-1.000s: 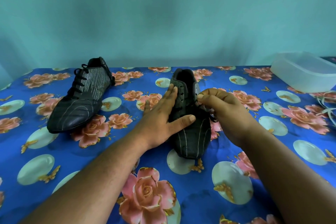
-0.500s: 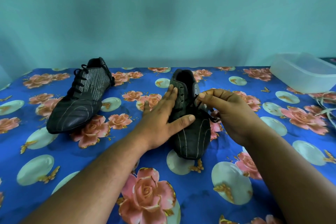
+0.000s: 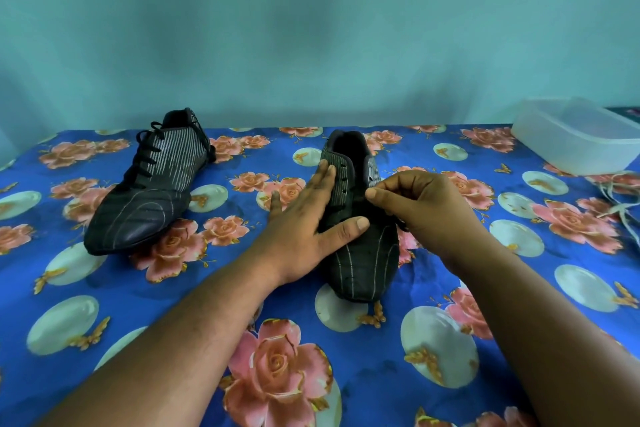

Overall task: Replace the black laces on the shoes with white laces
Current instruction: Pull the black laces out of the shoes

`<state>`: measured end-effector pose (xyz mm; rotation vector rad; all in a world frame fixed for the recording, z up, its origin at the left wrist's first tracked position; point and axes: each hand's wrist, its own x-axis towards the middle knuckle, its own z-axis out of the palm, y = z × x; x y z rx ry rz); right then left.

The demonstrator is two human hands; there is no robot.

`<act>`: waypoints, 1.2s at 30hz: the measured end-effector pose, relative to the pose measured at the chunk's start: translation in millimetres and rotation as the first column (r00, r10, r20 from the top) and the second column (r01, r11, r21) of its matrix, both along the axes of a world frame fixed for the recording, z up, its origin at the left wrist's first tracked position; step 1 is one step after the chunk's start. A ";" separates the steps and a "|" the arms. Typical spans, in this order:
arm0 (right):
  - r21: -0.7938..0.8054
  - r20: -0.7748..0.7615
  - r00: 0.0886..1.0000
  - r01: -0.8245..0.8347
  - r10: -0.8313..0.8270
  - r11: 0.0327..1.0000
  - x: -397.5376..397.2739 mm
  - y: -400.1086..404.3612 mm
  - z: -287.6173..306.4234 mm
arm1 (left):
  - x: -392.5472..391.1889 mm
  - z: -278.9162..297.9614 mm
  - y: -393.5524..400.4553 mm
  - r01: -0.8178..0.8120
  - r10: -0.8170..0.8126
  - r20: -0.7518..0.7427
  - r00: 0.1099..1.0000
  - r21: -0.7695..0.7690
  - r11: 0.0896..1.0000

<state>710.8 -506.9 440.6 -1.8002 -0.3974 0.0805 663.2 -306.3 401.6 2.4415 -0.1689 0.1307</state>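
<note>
A black striped shoe (image 3: pixel 363 253) lies in the middle of the table, toe toward me, its upper eyelets showing bare. My left hand (image 3: pixel 308 222) presses flat on its left side with straight fingers and the thumb across the vamp. My right hand (image 3: pixel 422 208) hovers over its right side, thumb and fingers pinching the black lace (image 3: pixel 401 226) at the eyelets. A second black shoe (image 3: pixel 149 191) lies at the left, still laced in black. White laces (image 3: pixel 620 204) lie at the right edge.
A blue flowered cloth (image 3: pixel 214 302) covers the table. A clear plastic box (image 3: pixel 575 135) sits at the back right, beside the white laces. A teal wall stands close behind the table.
My right hand has lifted slightly and drawn the black lace out of the upper eyelets. The left hand and both shoes have stayed where they were.
</note>
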 end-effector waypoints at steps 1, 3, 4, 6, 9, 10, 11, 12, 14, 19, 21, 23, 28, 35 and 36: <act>0.000 -0.014 1.000 -0.002 0.002 1.000 1.9 -2.1 -0.9 | 0.1 0.3 -0.2 0.000 0.000 -0.001 1.000 -0.003 1.000; 0.001 -0.034 0.999 0.008 -0.008 1.000 5.7 -5.1 -3.6 | 0.2 0.9 -0.3 -0.002 0.002 -0.004 1.000 -0.009 1.000; -0.003 -0.030 0.999 0.031 -0.031 1.000 8.3 -6.8 -5.4 | 0.3 0.9 -0.2 -0.001 0.001 -0.006 1.000 -0.010 1.000; -0.042 0.010 0.994 0.111 -0.111 0.993 13.2 -10.4 -8.4 | -0.6 1.3 -0.4 0.003 -0.003 -0.009 1.000 -0.014 1.000; -0.127 0.129 0.978 0.180 -0.164 0.975 17.8 -14.0 -12.0 | -1.4 1.3 -0.2 0.004 -0.005 -0.010 1.000 -0.022 1.000; -0.158 0.184 0.971 0.185 -0.156 0.970 17.3 -13.7 -12.5 | -1.1 1.1 -0.2 0.003 -0.003 -0.011 1.000 -0.025 1.000; -0.194 0.246 0.959 0.192 -0.141 0.962 16.6 -13.2 -13.1 | -1.0 1.3 -0.1 0.001 -0.001 -0.011 1.000 -0.026 1.000; -0.231 0.314 0.942 0.192 -0.113 0.954 15.8 -12.4 -13.3 | -1.0 1.4 0.0 -0.001 0.001 -0.010 1.000 -0.023 1.000; -0.306 0.433 0.901 0.160 -0.012 0.938 15.1 -11.2 -15.6 | -1.1 1.5 -0.4 -0.001 0.000 -0.009 1.000 -0.016 1.000; -0.344 0.556 0.828 0.140 0.081 0.928 15.7 -9.5 -18.4 | -1.2 2.1 -0.1 -0.004 0.004 -0.013 1.000 -0.012 1.000; -0.349 0.555 0.827 0.133 0.091 0.928 16.1 -10.3 -18.2 | -0.9 1.8 -0.2 -0.002 0.002 -0.015 1.000 -0.011 1.000; -0.335 0.515 0.854 0.121 0.074 0.934 18.3 -11.3 -18.4 | -1.0 1.5 -0.1 0.001 -0.001 -0.014 1.000 -0.017 1.000; -0.285 0.369 0.918 0.264 -0.149 0.921 39.1 -27.4 -22.5 | -1.5 0.9 0.5 0.006 -0.007 -0.013 1.000 -0.036 0.999; -0.288 0.462 0.884 0.228 -0.073 0.930 29.2 -21.1 -22.0 | -1.7 2.0 -0.2 0.004 -0.004 -0.021 1.000 -0.022 1.000; -0.320 0.502 0.865 0.203 -0.017 0.925 26.9 -17.4 -22.7 | -1.7 2.0 -0.1 0.004 -0.004 -0.022 1.000 -0.019 1.000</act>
